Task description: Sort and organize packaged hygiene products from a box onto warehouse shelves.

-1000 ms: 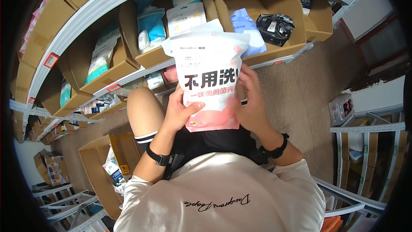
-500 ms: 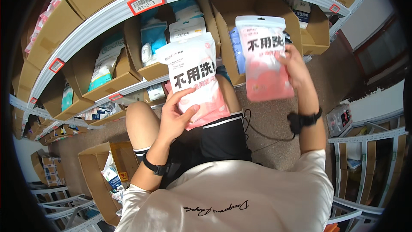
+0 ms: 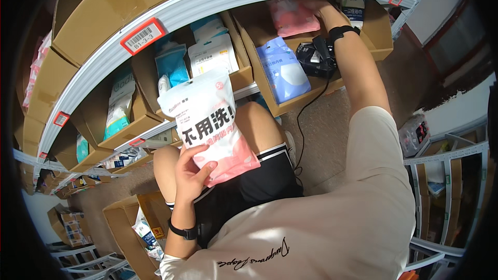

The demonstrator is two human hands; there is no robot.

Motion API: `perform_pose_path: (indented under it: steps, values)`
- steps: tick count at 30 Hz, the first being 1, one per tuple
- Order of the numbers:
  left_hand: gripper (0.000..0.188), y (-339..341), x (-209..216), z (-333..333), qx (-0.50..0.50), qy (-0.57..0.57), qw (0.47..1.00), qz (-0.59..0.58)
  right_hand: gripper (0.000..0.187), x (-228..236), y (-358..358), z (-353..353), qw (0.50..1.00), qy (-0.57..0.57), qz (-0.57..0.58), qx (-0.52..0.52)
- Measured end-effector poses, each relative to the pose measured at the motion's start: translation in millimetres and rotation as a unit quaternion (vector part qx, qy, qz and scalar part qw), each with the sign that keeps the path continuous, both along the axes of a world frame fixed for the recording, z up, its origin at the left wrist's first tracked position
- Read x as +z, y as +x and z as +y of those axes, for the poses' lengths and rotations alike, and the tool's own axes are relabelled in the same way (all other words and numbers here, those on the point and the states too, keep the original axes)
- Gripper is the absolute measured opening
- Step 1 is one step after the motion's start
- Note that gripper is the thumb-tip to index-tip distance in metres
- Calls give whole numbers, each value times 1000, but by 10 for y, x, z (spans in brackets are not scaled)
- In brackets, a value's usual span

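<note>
Over my lap, my left hand (image 3: 193,172) is closed around the lower part of a white-and-pink plastic pouch (image 3: 210,124), thumb across its front. My right hand (image 3: 320,12) reaches into a cardboard bin under the shelf rail, at the right edge of a second white-and-pink pouch (image 3: 294,19). That pouch's top and part of the right fingers are hidden behind the rail. Below it in the bin sit a light-blue pouch (image 3: 282,70) and a black device with a cable (image 3: 315,57).
A white metal shelf rail (image 3: 207,8) curves above cardboard bins of packages. To the left, one bin holds blue bags (image 3: 171,65) and a white pouch (image 3: 212,57). An open cardboard box (image 3: 122,218) stands on the floor at lower left. The black cable (image 3: 299,124) trails down.
My right hand has carried its pouch up and away into the bin under the rail. My left hand, still holding the other pouch, has shifted slightly left and down. The view has turned right.
</note>
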State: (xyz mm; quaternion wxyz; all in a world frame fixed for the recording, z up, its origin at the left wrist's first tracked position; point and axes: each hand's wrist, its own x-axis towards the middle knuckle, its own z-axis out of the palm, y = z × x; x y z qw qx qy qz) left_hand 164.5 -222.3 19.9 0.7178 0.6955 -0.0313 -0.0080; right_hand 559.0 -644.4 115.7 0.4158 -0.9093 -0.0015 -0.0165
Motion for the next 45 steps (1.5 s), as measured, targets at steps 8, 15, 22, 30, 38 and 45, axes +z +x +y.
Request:
perform_pose_path:
  steps: [8,15,22,30,38,45]
  values:
    - [44,114,54,29,-58,9,993,-104,35,-350,205,-110,942,-308,-124,-40]
    - [41,278,261,-322,-91,-20,984,-154,63,328,-1858,511,986,-60,-27,155]
    - [32,1000,245,-1304,-194,23,966,-172,56,86,-2626,489,911,305,41,274]
    - [67,1563,249,-2160,-172,358,865,-306,44,-115,-1343,-390,933,358,-16,22]
    - [78,1694,136,-2312,-195,417,870,-177,45,-73,-163,-373,981,174,-27,86]
    - [70,1735,70,-2352,-219,482,826,-190,50,-375,263,-449,917,-396,-41,4]
